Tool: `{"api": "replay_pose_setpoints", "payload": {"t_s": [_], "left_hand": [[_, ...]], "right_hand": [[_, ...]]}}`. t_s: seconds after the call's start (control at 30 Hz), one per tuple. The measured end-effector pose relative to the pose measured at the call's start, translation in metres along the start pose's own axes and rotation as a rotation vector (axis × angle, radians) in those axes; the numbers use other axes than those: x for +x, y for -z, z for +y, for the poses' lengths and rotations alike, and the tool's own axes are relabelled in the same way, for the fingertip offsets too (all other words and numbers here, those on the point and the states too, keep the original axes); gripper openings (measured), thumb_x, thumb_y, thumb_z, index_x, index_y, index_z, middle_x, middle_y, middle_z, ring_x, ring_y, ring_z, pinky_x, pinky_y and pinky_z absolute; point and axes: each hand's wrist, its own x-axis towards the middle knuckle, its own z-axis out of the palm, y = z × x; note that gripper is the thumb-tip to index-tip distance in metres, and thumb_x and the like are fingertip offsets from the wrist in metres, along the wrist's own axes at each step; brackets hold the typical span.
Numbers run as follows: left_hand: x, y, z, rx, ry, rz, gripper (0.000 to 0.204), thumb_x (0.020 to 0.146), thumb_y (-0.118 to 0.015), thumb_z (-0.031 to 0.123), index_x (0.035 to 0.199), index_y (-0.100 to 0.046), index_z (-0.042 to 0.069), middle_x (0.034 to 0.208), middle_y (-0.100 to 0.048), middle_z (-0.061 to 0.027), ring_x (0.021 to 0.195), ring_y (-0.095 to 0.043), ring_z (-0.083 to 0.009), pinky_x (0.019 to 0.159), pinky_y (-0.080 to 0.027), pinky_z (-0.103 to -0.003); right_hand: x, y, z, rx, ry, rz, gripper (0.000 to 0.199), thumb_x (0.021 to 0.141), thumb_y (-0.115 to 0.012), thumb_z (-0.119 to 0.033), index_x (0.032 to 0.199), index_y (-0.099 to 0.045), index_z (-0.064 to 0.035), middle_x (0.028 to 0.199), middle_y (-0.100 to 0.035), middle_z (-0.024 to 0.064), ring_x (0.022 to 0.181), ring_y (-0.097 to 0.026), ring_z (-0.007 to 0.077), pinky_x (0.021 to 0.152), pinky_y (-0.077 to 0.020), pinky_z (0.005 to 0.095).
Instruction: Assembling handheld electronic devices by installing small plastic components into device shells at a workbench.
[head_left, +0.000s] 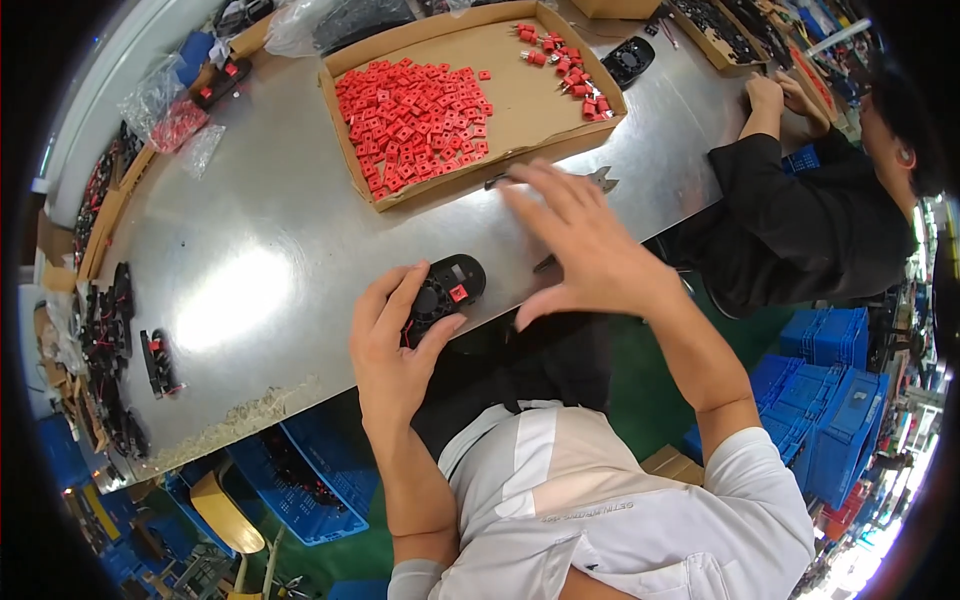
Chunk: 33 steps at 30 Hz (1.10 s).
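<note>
My left hand (392, 335) grips a black oblong plastic housing (462, 272) at the table's near edge, thumb on one side and fingers on the other. The housing has a round fan-like grille and a small red square piece on its face. To the right, my right hand (590, 240) is raised with its fingers spread and slightly blurred, nothing visible in it. Beyond its fingers lies a metal tool with an open jaw (604, 180), its handle partly hidden by the hand. Another dark, slim object (545, 263) lies partly behind that hand.
A shallow cardboard tray (425, 195) holds many red square pieces (410, 120) and several red parts with metal pins (570, 70). Another black housing (628, 62) lies beside it. Black assemblies (158, 362) sit at left. A co-worker (800, 210) works at right, near blue crates (835, 420).
</note>
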Motion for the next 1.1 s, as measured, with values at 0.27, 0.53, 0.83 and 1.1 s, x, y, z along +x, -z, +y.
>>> {"api": "replay_pose_setpoints", "payload": {"t_s": [0.27,0.53,0.83,1.1], "left_hand": [[-0.009,0.003,-0.009,-0.027,-0.03,0.019,0.06,0.069,-0.088,0.015,0.125,-0.067,0.005,0.118,-0.065,-0.0131,0.105,-0.062,-0.0322,0.09,-0.051,-0.039],[-0.007,-0.002,-0.008,-0.024,-0.023,-0.001,0.06,0.069,-0.088,0.014,0.125,-0.067,0.005,0.119,-0.064,-0.0116,0.105,-0.062,-0.0314,0.09,-0.051,-0.039],[-0.007,-0.001,-0.005,-0.042,-0.048,-0.021,0.055,0.069,-0.086,0.01,0.121,-0.069,0.006,0.118,-0.064,-0.0126,0.105,-0.062,-0.0337,0.089,-0.051,-0.041],[-0.008,0.005,-0.002,0.037,-0.007,-0.006,0.063,0.068,-0.086,0.004,0.127,-0.064,0.003,0.12,-0.064,-0.0133,0.107,-0.063,-0.0284,0.093,-0.05,-0.034]], "right_hand": [[-0.026,-0.023,0.005,-0.163,0.104,-0.013,0.106,0.061,-0.08,-0.067,0.143,-0.047,-0.0063,0.13,-0.046,0.0202,0.124,-0.045,0.0401,0.113,-0.0292,0.0558],[-0.031,-0.013,0.005,0.279,0.051,0.203,0.083,0.057,-0.084,-0.068,0.109,-0.068,-0.0058,0.113,-0.056,0.0136,0.091,-0.058,0.0304,0.076,-0.0498,0.0371],[0.039,-0.007,-0.054,0.666,0.174,0.018,0.069,0.058,-0.091,-0.052,0.103,-0.069,-0.0049,0.112,-0.068,0.0089,0.085,-0.067,0.0212,0.072,-0.0539,0.0322],[0.051,-0.004,-0.057,1.93,0.111,0.376,0.096,0.089,-0.021,-0.086,0.1,-0.059,0.0017,0.075,-0.049,0.0063,0.067,-0.051,0.0188,0.063,-0.0439,0.0309]]}}
